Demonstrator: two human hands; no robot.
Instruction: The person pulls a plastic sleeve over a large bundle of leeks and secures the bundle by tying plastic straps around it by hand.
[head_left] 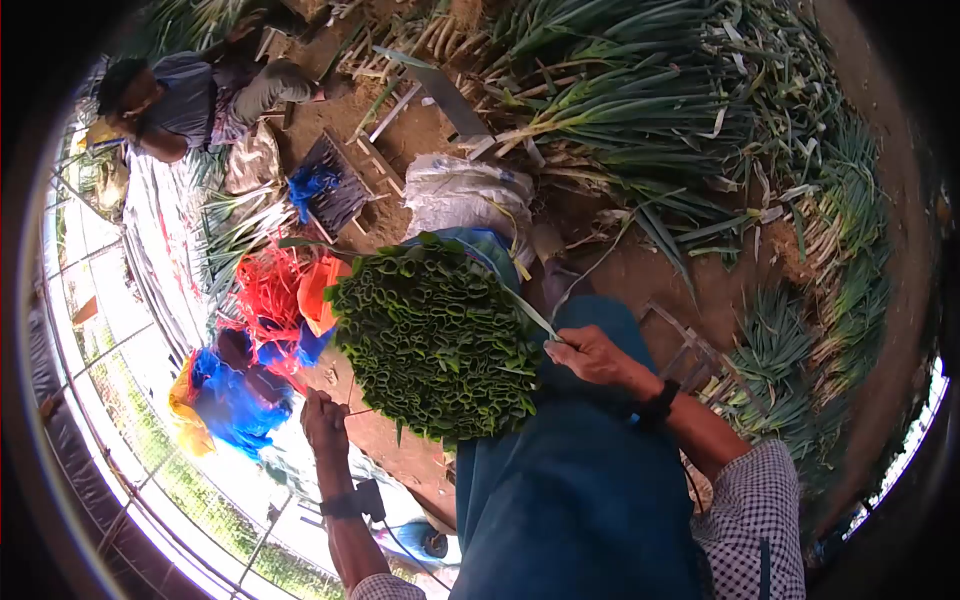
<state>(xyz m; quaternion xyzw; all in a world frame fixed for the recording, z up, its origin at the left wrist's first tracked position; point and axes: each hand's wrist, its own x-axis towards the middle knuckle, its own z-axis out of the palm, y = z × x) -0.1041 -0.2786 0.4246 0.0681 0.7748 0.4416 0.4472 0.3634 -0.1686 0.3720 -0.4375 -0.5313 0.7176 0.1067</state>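
Observation:
A thick round bundle of green onions [435,340] rests at my lap, its cut hollow leaf ends facing up at me. My right hand [595,355] is closed on a pale leaf strip [533,314], which runs along the bundle's right side. Left of the bundle, my left hand [325,425] has its fingers pinched together. A thin reddish strand [360,411] stretches between that hand and the bundle's lower left edge. Dark green trousers [570,490] cover my legs beneath.
Large heaps of green onions [640,90] lie across the ground ahead and to the right. Red plastic strips [268,290] and a blue plastic bag [240,405] sit at left. A white sack [465,195] is just beyond the bundle. Another person [185,100] sits at upper left.

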